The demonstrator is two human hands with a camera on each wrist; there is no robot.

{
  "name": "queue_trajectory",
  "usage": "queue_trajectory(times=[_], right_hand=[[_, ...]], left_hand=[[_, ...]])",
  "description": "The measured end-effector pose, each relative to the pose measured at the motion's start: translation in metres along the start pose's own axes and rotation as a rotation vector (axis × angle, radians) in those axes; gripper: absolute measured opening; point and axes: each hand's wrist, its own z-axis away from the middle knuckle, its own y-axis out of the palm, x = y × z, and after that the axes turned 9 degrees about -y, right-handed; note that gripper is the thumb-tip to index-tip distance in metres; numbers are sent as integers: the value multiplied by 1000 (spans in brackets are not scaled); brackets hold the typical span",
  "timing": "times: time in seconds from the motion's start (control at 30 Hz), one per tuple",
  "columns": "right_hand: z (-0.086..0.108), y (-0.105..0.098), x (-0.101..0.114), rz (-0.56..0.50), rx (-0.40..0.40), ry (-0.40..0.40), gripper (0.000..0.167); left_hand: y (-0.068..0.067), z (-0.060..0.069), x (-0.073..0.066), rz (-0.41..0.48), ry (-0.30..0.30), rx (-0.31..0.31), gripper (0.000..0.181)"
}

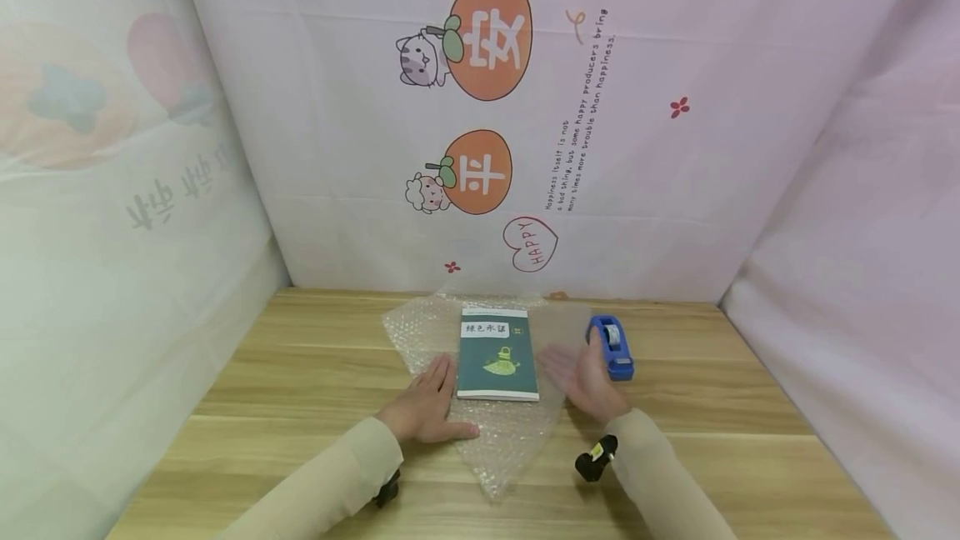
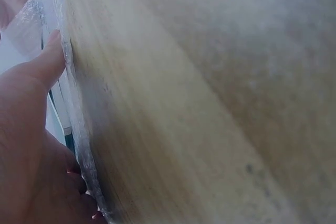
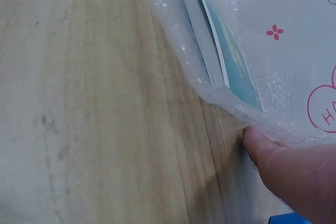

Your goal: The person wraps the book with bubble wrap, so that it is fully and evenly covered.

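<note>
A green book (image 1: 498,361) with a pale title label lies flat on a sheet of bubble wrap (image 1: 498,452), which spreads out around it on the table. My left hand (image 1: 426,408) rests on the wrap beside the book's left edge, fingers stretched out and thumb pointing right. On the other side, my right hand (image 1: 588,377) has its straight fingers beneath the wrap, blurred through the film. Its thumb (image 3: 262,145) stands near the wrap's edge in the right wrist view. The book's page edges (image 3: 205,40) also show there.
Just beyond my right hand stands a blue tape dispenser (image 1: 619,363) with a roll in it. The wooden table (image 1: 300,407) is bounded by printed white cloth (image 1: 360,232) at the back and both sides.
</note>
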Motion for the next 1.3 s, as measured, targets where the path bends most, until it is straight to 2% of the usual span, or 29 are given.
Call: queue_trajectory(times=[0.13, 0.33, 0.5, 0.63, 0.8, 1.0, 1.17, 1.3], right_hand=[[-5, 5, -3, 116, -4, -16, 109], [-8, 14, -5, 260, -57, -57, 101], [-7, 19, -5, 396, -80, -47, 105], [-5, 23, -2, 514, -55, -30, 110], [-1, 30, -3, 654, 13, -51, 116], [3, 36, -8, 790, 67, -85, 107], [7, 43, -13, 998, 54, -114, 96], [7, 48, -19, 1150, 70, -186, 83]], left_hand=[[-9, 9, -8, -24, -2, -3, 120], [-9, 10, -10, -72, -9, 1, 117], [-10, 11, -10, -74, -22, 21, 116], [-10, 11, -11, -79, -21, 22, 116], [-10, 10, -11, -78, -17, 19, 116], [-9, 8, -10, -68, -11, 17, 116], [-9, 8, -11, -73, -13, 18, 116], [-9, 8, -11, -82, -11, 15, 115]])
